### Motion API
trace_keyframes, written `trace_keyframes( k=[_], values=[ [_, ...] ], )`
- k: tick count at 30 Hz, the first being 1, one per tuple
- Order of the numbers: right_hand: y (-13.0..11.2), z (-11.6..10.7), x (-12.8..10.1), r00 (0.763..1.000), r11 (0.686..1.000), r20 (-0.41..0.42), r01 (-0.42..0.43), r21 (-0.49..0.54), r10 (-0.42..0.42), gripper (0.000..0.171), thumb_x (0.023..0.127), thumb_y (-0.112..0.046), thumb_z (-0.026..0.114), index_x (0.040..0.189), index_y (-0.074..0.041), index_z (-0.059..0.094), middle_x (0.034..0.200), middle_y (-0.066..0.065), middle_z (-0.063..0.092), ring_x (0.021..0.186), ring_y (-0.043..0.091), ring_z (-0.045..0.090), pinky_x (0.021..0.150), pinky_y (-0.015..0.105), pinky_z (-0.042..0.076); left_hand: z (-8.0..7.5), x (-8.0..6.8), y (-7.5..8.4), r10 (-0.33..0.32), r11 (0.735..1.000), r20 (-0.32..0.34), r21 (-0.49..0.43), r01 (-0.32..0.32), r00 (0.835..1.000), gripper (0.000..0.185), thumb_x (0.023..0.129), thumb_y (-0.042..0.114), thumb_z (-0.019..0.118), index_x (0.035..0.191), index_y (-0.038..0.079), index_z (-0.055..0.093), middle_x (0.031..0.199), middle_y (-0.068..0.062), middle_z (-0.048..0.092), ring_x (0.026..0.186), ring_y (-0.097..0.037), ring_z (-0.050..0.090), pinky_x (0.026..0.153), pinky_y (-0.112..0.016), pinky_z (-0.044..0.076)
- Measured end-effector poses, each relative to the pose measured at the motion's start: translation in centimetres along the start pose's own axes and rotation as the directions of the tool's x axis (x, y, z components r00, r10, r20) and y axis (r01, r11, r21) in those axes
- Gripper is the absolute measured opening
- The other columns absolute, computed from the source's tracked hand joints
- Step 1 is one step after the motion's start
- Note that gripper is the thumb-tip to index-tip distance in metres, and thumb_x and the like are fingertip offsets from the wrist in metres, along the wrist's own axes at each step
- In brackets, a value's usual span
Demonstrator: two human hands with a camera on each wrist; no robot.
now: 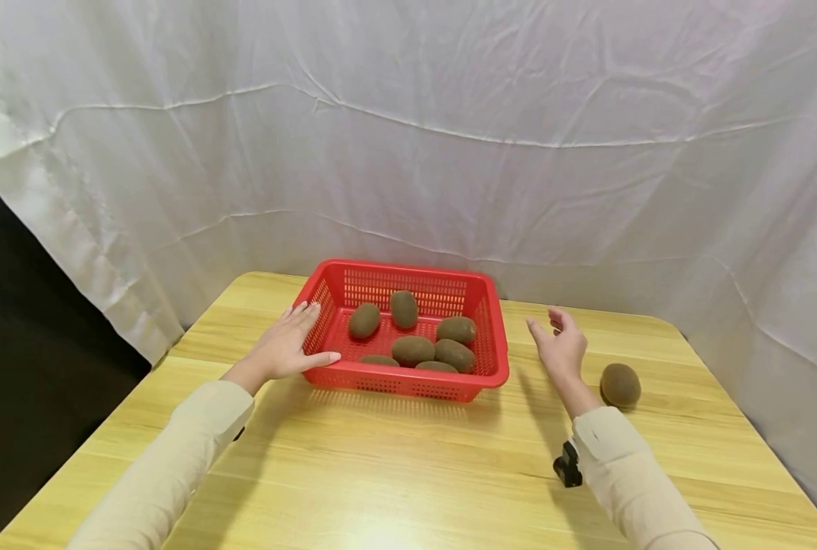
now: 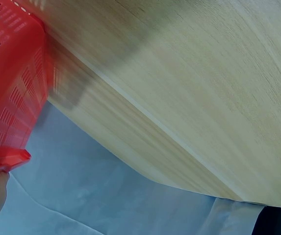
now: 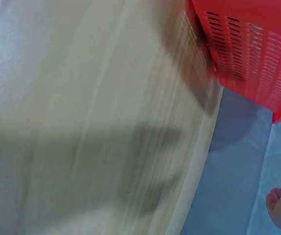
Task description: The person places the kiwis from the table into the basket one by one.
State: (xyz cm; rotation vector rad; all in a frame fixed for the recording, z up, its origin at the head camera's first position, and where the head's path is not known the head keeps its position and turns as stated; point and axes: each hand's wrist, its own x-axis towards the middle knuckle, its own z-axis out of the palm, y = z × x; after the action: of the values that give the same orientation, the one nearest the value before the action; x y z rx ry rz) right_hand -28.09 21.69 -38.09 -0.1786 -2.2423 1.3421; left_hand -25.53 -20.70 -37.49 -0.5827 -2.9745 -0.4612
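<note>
We note L hand (image 1: 286, 347) flat against basket (image 1: 408, 382) side, fingers straight, likely steadying it (six kiwis inside). R hand (image 1: 561, 345) hovers relaxed, holding nothing; stray kiwi (image 1: 620, 384) on table (image 1: 395, 473) nearby.

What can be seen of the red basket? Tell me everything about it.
The red basket is a shallow rectangular tray of what looks like plastic, with slotted walls and a rolled rim. It sits flat on the wooden table, near its far edge by the white cloth backdrop. Six brown kiwis lie inside. The left hand rests against its left wall, thumb along the near corner. The right hand hovers apart on its right side.
</note>
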Motion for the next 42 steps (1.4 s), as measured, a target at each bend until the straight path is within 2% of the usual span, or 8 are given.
trace_keyframes(
  k=[7,15,24,33,42],
  values=[
    [0.9,-0.4,-0.3,0.999,1.000,-0.031,-0.026,-0.017,0.026,0.046,0.085,-0.015,0.065,0.122,0.008,0.052,0.124,0.028,0.053,0.115,0.041,0.050,0.100,0.048,0.042,0.1,0.0,-0.1,-0.004,1.000,0.000,0.006,0.004,1.000,0.097,0.082,0.060,0.053,0.145,-0.005,0.020,0.152,-0.022,0.022,0.142,-0.038,0.014,0.117,-0.050,0.010],
    [1.8,-1.0,-0.7,0.994,0.998,-0.085,-0.060,0.010,0.061,0.047,0.084,-0.013,0.066,0.124,0.008,0.051,0.129,0.028,0.051,0.118,0.042,0.047,0.102,0.048,0.039,0.1,0.1,-0.1,-0.006,1.000,0.003,0.004,0.006,1.000,0.097,0.082,0.060,0.053,0.145,-0.005,0.020,0.152,-0.021,0.021,0.142,-0.038,0.014,0.117,-0.050,0.009],
    [2.6,-1.9,-0.9,0.984,0.996,-0.159,-0.087,-0.021,0.083,0.049,0.083,-0.012,0.067,0.124,0.009,0.051,0.128,0.028,0.051,0.116,0.041,0.047,0.102,0.049,0.038,0.1,0.1,-0.2,-0.001,1.000,-0.007,0.000,0.001,1.000,0.097,0.082,0.061,0.053,0.144,-0.006,0.022,0.152,-0.022,0.022,0.142,-0.039,0.015,0.117,-0.051,0.011],
    [3.2,-2.8,-0.9,0.973,0.995,-0.212,-0.099,-0.031,0.090,0.050,0.082,-0.013,0.068,0.124,0.007,0.051,0.129,0.026,0.052,0.120,0.040,0.045,0.105,0.047,0.036,0.1,0.0,-0.1,-0.001,1.000,-0.010,0.011,0.001,1.000,0.096,0.082,0.061,0.053,0.144,-0.006,0.022,0.152,-0.022,0.022,0.142,-0.038,0.015,0.117,-0.050,0.011],
    [3.3,-3.6,-1.2,0.958,0.988,-0.249,-0.151,-0.008,0.145,0.054,0.083,-0.013,0.066,0.130,0.005,0.046,0.135,0.024,0.047,0.128,0.039,0.040,0.111,0.044,0.030,0.0,0.0,-0.1,0.008,1.000,-0.011,0.010,-0.008,1.000,0.095,0.082,0.059,0.054,0.144,-0.007,0.022,0.151,-0.023,0.023,0.141,-0.039,0.016,0.117,-0.051,0.011]
  ],
)
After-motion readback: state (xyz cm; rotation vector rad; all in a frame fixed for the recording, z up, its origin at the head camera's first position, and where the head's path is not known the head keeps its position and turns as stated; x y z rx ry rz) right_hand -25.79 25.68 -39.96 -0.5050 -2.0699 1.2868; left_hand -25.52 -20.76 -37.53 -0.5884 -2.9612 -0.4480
